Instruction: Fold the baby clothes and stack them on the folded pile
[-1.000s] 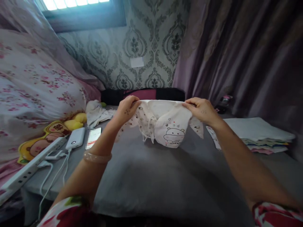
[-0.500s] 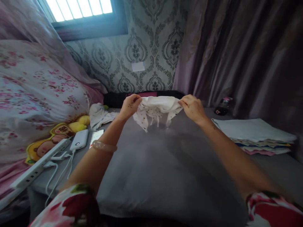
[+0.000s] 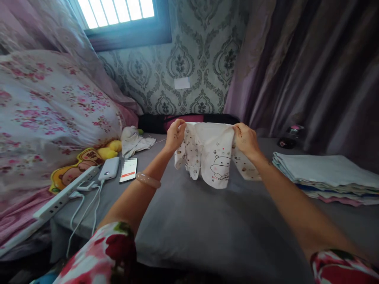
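Note:
A small white baby shirt [image 3: 215, 154] with a cartoon animal on its front and patterned sleeves hangs between my two hands. My left hand [image 3: 175, 135] pinches its upper left corner. At the upper right corner, my right hand [image 3: 246, 139] grips the cloth with fingers closed. The top edge is stretched nearly straight, and the front panel and sleeves drop below it over the grey bed surface [image 3: 189, 221]. Part of the right sleeve lies behind my right wrist.
To the right lies a stack of folded cloths [image 3: 319, 169], with a dark jar [image 3: 288, 137] behind it. On the left are a phone [image 3: 128, 170], a white power bank [image 3: 109, 168], a power strip [image 3: 66, 193] with cables, yellow plush toys [image 3: 109, 150] and a crumpled white cloth [image 3: 136, 144].
The shirt has swung down and opened out, so its printed front now shows; before, it was bunched and flung up. My hands still hold its corners. The view has shifted slightly left.

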The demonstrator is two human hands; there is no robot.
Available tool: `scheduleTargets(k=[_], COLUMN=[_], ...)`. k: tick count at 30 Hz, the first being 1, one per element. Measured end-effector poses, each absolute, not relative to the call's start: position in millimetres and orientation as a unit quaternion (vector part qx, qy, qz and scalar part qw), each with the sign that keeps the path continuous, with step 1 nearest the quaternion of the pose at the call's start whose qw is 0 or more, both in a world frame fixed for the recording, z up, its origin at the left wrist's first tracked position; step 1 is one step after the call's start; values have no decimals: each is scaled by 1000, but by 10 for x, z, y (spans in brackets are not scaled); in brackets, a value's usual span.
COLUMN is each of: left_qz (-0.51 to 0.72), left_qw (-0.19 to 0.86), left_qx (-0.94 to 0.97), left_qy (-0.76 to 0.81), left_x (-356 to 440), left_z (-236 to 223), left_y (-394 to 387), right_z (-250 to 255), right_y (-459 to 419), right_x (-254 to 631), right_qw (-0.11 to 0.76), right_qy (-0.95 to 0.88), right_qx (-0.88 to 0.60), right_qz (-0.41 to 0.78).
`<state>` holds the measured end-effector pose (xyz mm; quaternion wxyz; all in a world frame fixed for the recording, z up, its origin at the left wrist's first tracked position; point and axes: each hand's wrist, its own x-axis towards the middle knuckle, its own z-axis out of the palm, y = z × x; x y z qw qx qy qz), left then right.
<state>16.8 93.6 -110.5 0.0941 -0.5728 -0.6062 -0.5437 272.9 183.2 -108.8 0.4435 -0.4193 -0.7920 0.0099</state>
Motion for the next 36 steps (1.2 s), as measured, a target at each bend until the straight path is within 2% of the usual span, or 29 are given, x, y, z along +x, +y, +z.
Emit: scheduleTargets(k=[5, 11, 14, 17, 21, 23, 26, 30, 36], left_qz=[-480, -433, -418, -387, -315, -261, -222, -180, -145], left_qw=[187, 238, 245, 219, 117, 44, -13, -38, -73], left_qx=[-629, -653, -642, -641, -667, -671, -639, -615, -622], left_qy=[-583, -574, -595, -626, -664, -693, -737, -767, -766], left_x=[199, 249, 253, 138, -126, -197, -184, -126, -134], left_z=[-1099, -954, -742, -674, -1155, -1588, -2206, -2609, -2611], left_y=[588, -19, -192, -70, 499, 810, 1140, 1318, 1391], right_z=[-1172, -1066, -860, -746, -1101, -1473, -2028, -2420, -2544], right_y=[1598, 1214, 1128, 1255, 1717, 1936, 2120, 2204, 2342], right_x=[2822, 3076, 3145, 3110, 2927, 2822, 2697, 2588, 2446], right_qw=[457, 426, 412, 364, 229, 156, 88, 45, 74], right_qy=[-799, -840, -857, -876, -915, -914, -889, -889, -901], right_qx=[-390, -329, -306, -317, -322, -368, -448, -455, -419], right_qz=[-23, -70, -53, 12, 84, 73, 48, 33, 88])
